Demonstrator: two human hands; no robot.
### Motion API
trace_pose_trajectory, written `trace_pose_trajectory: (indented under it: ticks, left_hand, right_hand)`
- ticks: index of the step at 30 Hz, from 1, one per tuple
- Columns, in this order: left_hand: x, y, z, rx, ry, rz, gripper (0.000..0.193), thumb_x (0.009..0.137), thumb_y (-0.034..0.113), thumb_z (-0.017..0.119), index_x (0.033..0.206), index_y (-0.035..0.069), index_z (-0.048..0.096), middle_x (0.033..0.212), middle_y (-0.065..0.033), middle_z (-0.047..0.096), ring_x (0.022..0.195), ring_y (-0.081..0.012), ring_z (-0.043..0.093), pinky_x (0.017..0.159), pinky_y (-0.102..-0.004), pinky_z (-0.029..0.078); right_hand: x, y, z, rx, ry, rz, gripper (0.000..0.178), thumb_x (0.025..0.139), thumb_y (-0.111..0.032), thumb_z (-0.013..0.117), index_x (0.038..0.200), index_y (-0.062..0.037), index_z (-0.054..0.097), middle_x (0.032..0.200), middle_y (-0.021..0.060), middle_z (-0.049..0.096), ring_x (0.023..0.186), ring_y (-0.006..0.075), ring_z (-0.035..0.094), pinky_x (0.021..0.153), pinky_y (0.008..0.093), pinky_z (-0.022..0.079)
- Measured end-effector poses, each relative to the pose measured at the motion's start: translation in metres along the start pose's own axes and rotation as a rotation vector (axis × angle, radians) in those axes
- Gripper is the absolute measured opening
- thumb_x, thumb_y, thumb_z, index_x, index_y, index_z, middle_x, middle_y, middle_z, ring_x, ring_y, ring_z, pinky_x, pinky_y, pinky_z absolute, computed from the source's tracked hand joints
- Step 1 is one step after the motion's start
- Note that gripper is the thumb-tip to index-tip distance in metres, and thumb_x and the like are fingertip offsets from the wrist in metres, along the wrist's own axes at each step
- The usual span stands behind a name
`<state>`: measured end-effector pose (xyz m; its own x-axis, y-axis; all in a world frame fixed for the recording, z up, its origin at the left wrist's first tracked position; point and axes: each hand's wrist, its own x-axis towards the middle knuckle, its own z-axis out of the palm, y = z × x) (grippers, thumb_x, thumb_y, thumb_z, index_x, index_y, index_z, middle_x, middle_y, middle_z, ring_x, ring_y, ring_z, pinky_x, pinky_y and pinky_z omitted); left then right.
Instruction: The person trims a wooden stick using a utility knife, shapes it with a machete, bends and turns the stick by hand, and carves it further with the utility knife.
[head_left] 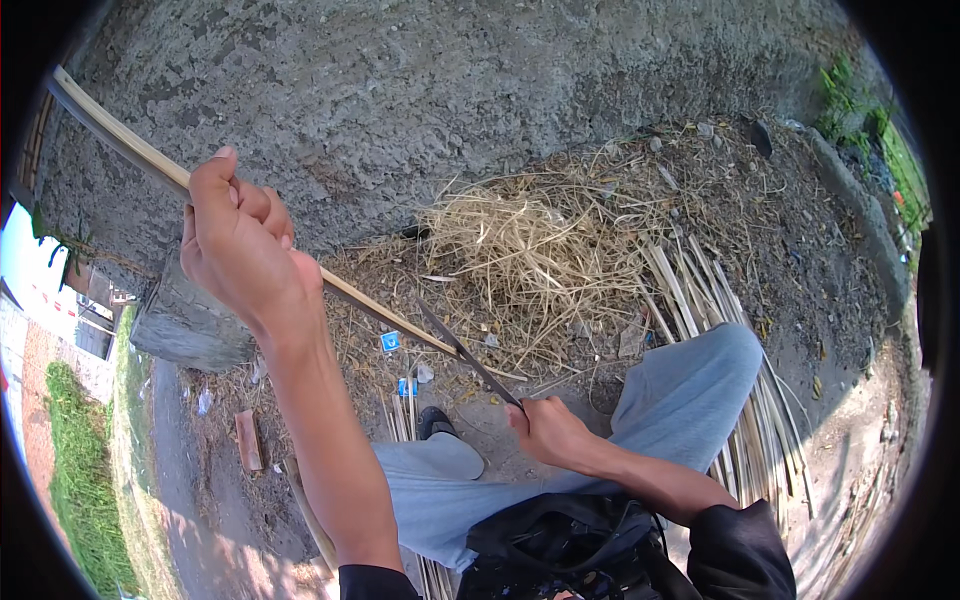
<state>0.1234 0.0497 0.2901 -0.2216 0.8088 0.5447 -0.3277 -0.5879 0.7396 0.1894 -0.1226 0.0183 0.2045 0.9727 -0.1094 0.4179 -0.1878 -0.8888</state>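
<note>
My left hand is raised at the left with its fingers curled round a long, pale bamboo strip. One end of the strip reaches the upper left edge, and the other slants down toward the middle. In front of my knees my right hand grips a knife; its handle is hidden in my fist. The dark, narrow knife blade points up and left, crossing the strip near its lower end. Whether the edge bites into the strip, I cannot tell.
A heap of thin shavings lies against the rough grey wall. Bundled split strips lie by my right leg, with more strips by my left foot. A grey block and a brick piece are at the left.
</note>
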Motion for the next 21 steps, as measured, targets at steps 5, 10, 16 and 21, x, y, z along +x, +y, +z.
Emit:
trace_pose_trajectory:
  ticks: [5, 10, 16, 21]
  left_hand:
    - [-0.002, -0.001, 0.000, 0.010, -0.005, 0.010, 0.030, 0.082, 0.016, 0.062, 0.063, 0.012, 0.039, 0.051, 0.0043, 0.027, 0.042, -0.0052, 0.024, 0.042, -0.0254, 0.016]
    - [-0.008, 0.007, 0.008, -0.030, -0.018, -0.015, 0.034, 0.083, 0.017, 0.064, 0.066, 0.013, 0.035, 0.052, 0.0042, 0.024, 0.042, -0.0059, 0.021, 0.040, -0.0252, 0.015]
    - [-0.004, 0.006, -0.014, -0.048, -0.021, -0.002, 0.034, 0.084, 0.017, 0.064, 0.066, 0.013, 0.035, 0.051, 0.0041, 0.024, 0.041, -0.0057, 0.020, 0.039, -0.0250, 0.015]
    - [-0.015, 0.012, -0.006, -0.036, -0.044, -0.011, 0.034, 0.084, 0.017, 0.063, 0.066, 0.013, 0.035, 0.051, 0.0039, 0.024, 0.040, -0.0058, 0.020, 0.038, -0.0249, 0.014]
  right_hand:
    - [0.015, -0.067, -0.028, 0.096, -0.007, -0.076, 0.037, 0.096, -0.023, 0.050, 0.078, 0.0083, 0.058, 0.062, 0.0316, 0.057, 0.064, 0.0514, 0.059, 0.062, 0.0573, 0.047]
    - [0.024, -0.045, 0.014, 0.163, 0.117, -0.142, 0.032, 0.097, -0.021, 0.049, 0.083, 0.0050, 0.062, 0.056, 0.0248, 0.056, 0.056, 0.0433, 0.060, 0.056, 0.0503, 0.047]
    - [0.025, -0.006, 0.026, -0.054, 0.085, -0.052, 0.034, 0.095, -0.020, 0.051, 0.076, 0.0081, 0.058, 0.059, 0.0301, 0.056, 0.058, 0.0498, 0.058, 0.058, 0.0557, 0.048]
    - [0.024, -0.107, -0.039, 0.040, 0.072, -0.217, 0.034, 0.095, -0.020, 0.052, 0.076, 0.0068, 0.058, 0.056, 0.0264, 0.056, 0.056, 0.0472, 0.058, 0.056, 0.0531, 0.046]
